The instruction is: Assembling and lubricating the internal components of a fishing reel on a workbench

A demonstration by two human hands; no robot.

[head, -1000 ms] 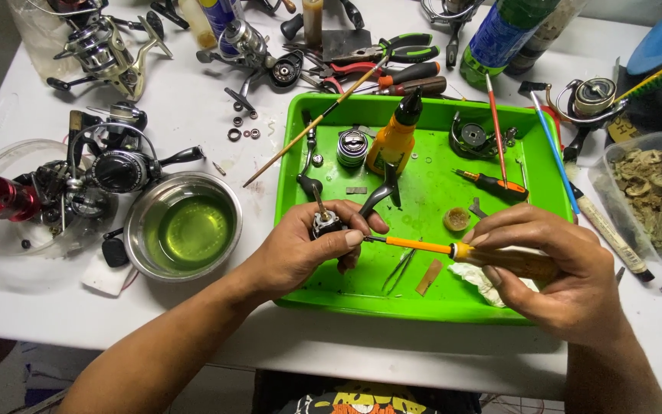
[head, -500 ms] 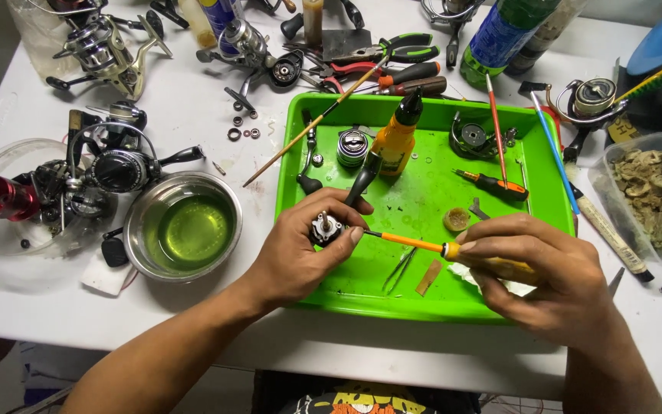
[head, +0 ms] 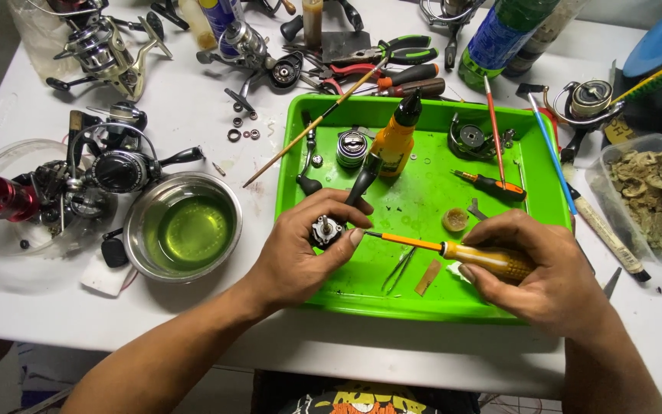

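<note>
Two hands are working over a green tray [head: 423,303]: the left hand [head: 308,257] is pinching a small reel part [head: 326,229], the right hand [head: 545,268] is gripping an orange screwdriver [head: 453,251] whose tip could be slipping off and scattering parts.

Left hand [head: 300,257] curled with fingers pinched closed, forearm angled in from lower left, right hand [head: 549,272] in a closed grip, knuckles up

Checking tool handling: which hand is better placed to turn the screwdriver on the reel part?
Right hand: it grips the screwdriver, tip at the reel part, which the left hand holds.
</note>
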